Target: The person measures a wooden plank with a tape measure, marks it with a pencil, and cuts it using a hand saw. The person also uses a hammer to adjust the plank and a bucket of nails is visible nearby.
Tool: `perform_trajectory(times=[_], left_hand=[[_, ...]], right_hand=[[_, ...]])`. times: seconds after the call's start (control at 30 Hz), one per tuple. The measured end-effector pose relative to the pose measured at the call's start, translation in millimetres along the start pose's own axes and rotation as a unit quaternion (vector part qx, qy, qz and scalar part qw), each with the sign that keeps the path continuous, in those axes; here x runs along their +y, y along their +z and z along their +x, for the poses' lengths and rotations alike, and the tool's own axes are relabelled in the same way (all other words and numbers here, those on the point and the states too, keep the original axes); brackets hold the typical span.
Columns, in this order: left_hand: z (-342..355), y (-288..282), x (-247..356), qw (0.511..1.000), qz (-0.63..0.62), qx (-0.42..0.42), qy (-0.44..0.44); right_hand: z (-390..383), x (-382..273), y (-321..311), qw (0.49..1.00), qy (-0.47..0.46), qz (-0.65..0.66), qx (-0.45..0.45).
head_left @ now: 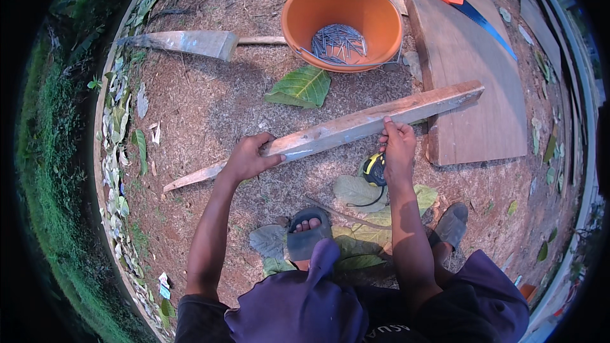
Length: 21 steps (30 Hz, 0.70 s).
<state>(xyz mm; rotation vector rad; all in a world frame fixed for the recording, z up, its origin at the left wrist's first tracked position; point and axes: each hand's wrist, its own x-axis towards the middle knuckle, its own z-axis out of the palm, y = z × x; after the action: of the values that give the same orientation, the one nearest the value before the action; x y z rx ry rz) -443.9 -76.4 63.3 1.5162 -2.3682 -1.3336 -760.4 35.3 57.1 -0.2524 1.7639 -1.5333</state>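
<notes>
My left hand [253,155] grips a long, rough wooden beam [337,130] that slants from lower left up to the right, its far end over a wide board. My right hand [397,143] has curled fingers, with a fingertip on the beam's near edge; whether they hold anything else is hidden. Just left of that hand, a yellow and black tape measure [372,166] with a black strap lies over big dry leaves [359,194].
An orange bucket [343,6] of nails stands at top centre, beside a green leaf [298,89]. A short timber [178,43] lies upper left. The wide board [476,133] on the right bears an orange-handled saw [473,16]. My sandalled feet [308,235] are below; vegetation borders the left.
</notes>
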Motion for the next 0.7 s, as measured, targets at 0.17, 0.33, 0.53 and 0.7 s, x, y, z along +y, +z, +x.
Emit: perform_trajectory(times=[0.17, 0.33, 0.53, 0.7], left_hand=[[-0.4, 2.9, -4.9, 1.000, -0.002, 0.002, 0.006], [-0.8, 3.4, -4.4, 1.000, -0.003, 0.002, 0.008], [-0.7, 2.2, -2.7, 1.000, 0.010, -0.001, 0.005], [0.0, 2.5, -2.1, 1.000, 0.007, -0.003, 0.001]], right_hand=[[1.0, 2.7, -1.0, 1.000, 0.005, 0.006, 0.002], [1.4, 3.2, -1.8, 1.000, 0.005, 0.005, 0.002], [0.6, 2.1, -1.3, 1.000, 0.005, 0.000, 0.004], [0.1, 1.4, -0.4, 1.000, 0.005, -0.002, 0.008]])
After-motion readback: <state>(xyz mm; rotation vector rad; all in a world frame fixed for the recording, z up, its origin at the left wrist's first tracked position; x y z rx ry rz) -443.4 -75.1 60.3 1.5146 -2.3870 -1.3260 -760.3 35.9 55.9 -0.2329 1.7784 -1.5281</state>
